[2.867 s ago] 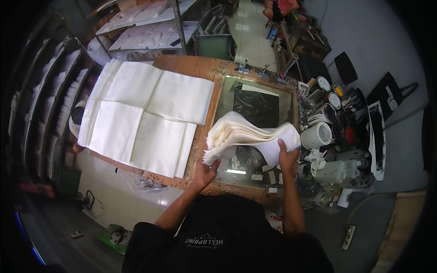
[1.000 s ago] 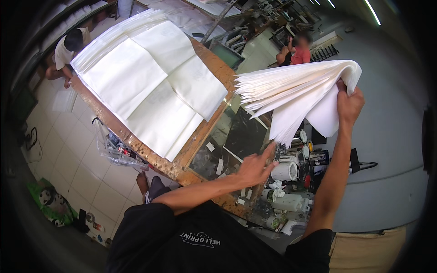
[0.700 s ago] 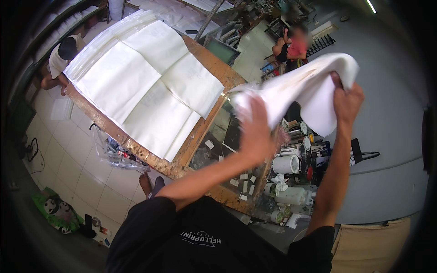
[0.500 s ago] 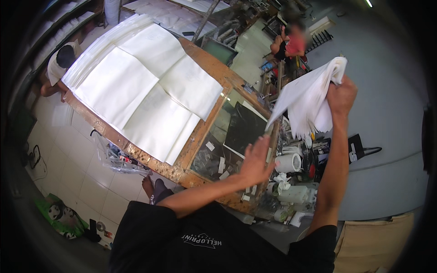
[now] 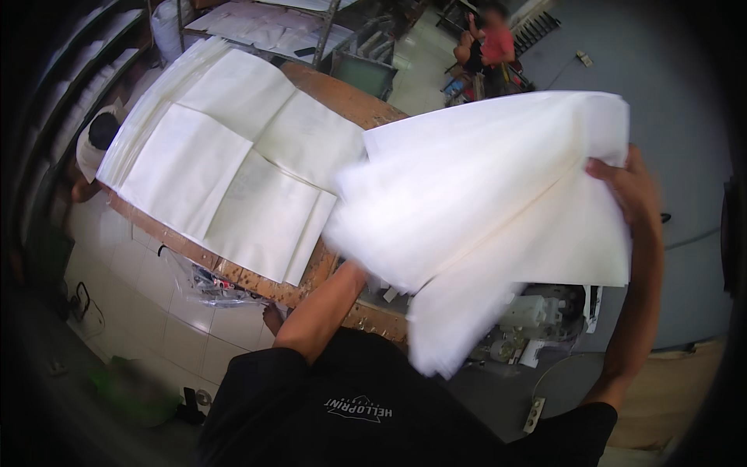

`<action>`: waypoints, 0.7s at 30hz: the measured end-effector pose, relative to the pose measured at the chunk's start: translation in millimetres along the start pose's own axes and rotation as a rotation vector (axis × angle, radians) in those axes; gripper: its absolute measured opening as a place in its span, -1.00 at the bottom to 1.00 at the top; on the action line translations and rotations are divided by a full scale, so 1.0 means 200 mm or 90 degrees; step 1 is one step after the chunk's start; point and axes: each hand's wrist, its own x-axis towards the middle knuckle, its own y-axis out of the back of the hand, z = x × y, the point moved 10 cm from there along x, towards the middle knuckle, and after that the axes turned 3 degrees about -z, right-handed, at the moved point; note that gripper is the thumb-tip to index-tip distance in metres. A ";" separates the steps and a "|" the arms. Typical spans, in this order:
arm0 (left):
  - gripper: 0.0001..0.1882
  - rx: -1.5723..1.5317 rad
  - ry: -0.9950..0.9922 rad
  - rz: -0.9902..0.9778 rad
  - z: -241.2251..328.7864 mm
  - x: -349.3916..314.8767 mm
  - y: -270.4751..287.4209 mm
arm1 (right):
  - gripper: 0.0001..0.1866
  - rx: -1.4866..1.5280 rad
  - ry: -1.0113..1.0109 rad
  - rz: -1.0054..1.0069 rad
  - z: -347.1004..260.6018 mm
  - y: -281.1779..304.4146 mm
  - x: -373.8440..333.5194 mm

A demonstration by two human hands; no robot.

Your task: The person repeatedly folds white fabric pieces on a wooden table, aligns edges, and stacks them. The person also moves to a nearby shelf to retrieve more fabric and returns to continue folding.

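Observation:
A bundle of white sheets (image 5: pixel 482 187), smeared by motion, fans out over the right end of the wooden table. My right hand (image 5: pixel 634 187) is closed on the bundle's right edge, thumb on top. My left forearm (image 5: pixel 331 303) reaches in beneath the sheets' left part, which hides that hand and its fingers, so whether it grips them does not show. To the left, overlapping stacks of white sheets (image 5: pixel 194 163) cover much of the wooden table (image 5: pixel 342 92).
Two people are nearby: one in a red top (image 5: pixel 496 45) sits at the far right, another crouches (image 5: pixel 97 144) left of the table. Shelves (image 5: pixel 85 78) line the left side. Containers (image 5: pixel 537 311) stand below the bundle. A power strip (image 5: pixel 534 415) lies near my right arm.
The bundle, folded and hanging from my right hand before, is now spread wide and further left over the table's glass panel. My left hand, open earlier, has gone behind it.

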 end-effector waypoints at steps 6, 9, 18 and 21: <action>0.19 -0.220 0.176 0.004 -0.15 -0.16 0.05 | -0.38 0.086 -0.127 -0.136 0.78 -0.30 0.10; 0.22 -0.075 0.205 -0.002 -0.10 -0.19 0.03 | -0.41 0.130 -0.154 -0.167 1.00 -0.52 0.09; -0.23 0.573 0.255 0.280 0.07 -0.16 0.29 | -0.51 0.379 -0.226 -0.261 1.36 -0.96 -0.05; -0.33 0.542 0.190 0.263 0.27 -0.20 0.19 | -0.54 0.499 -0.237 -0.267 1.56 -1.16 -0.13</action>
